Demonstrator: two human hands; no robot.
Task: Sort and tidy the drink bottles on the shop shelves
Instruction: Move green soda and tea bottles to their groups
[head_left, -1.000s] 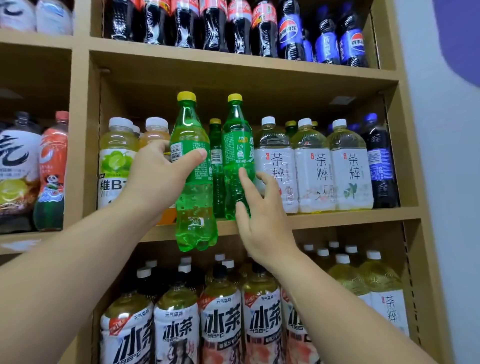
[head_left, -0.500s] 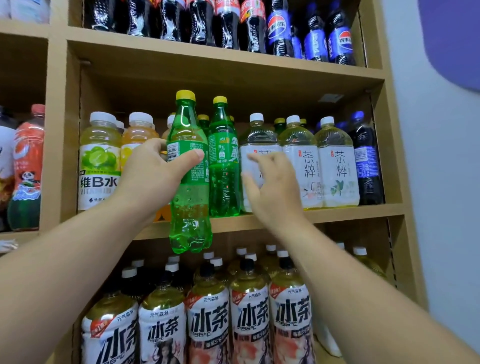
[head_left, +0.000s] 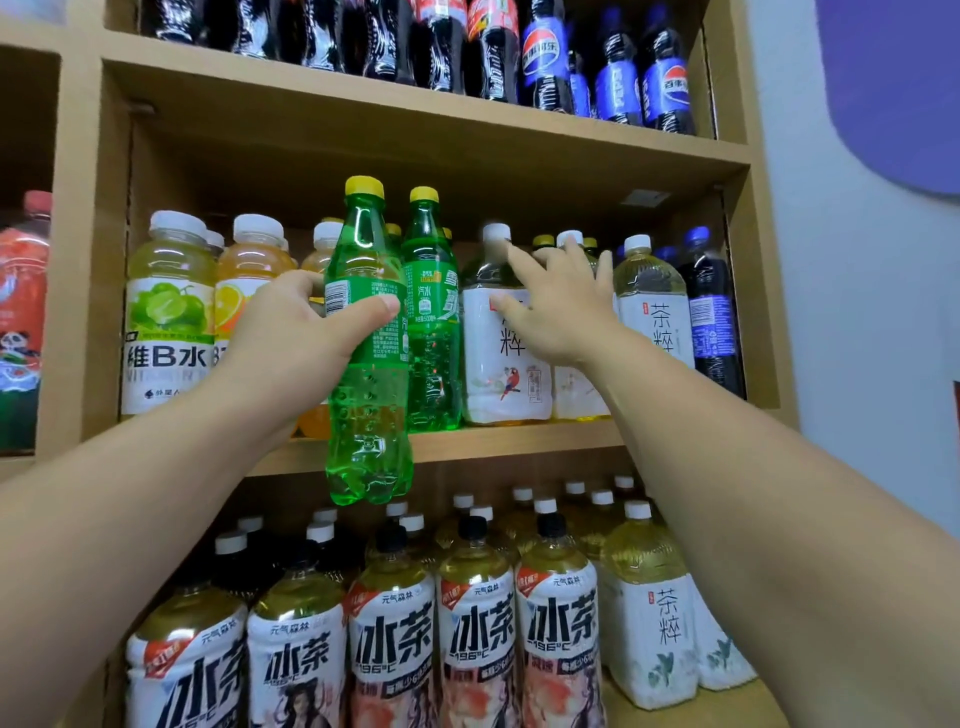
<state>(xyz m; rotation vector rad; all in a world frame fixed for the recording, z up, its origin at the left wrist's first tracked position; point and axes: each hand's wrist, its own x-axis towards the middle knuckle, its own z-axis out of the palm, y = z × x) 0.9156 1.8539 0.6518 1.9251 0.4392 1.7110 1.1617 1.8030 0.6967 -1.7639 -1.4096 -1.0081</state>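
The left grip (head_left: 301, 332) is wrapped round a green bottle (head_left: 369, 374), thumb across its label. It holds the bottle upright in the air just in front of the middle shelf (head_left: 519, 441), base below the shelf's edge. The right grip (head_left: 561, 312), fingers spread, reaches to the tea bottles (head_left: 498, 364) beside a second green bottle (head_left: 431, 322) that stands on the shelf. Blur hides whether it touches them. Sorting looks part done: the drinks mostly stand by kind, but the held bottle has no place yet, and yellow caps (head_left: 543, 240) show behind the teas. Cola (head_left: 545, 57) lines the shelf above and iced tea (head_left: 389, 649) the one below. A pale wall (head_left: 857, 338) stands at right.
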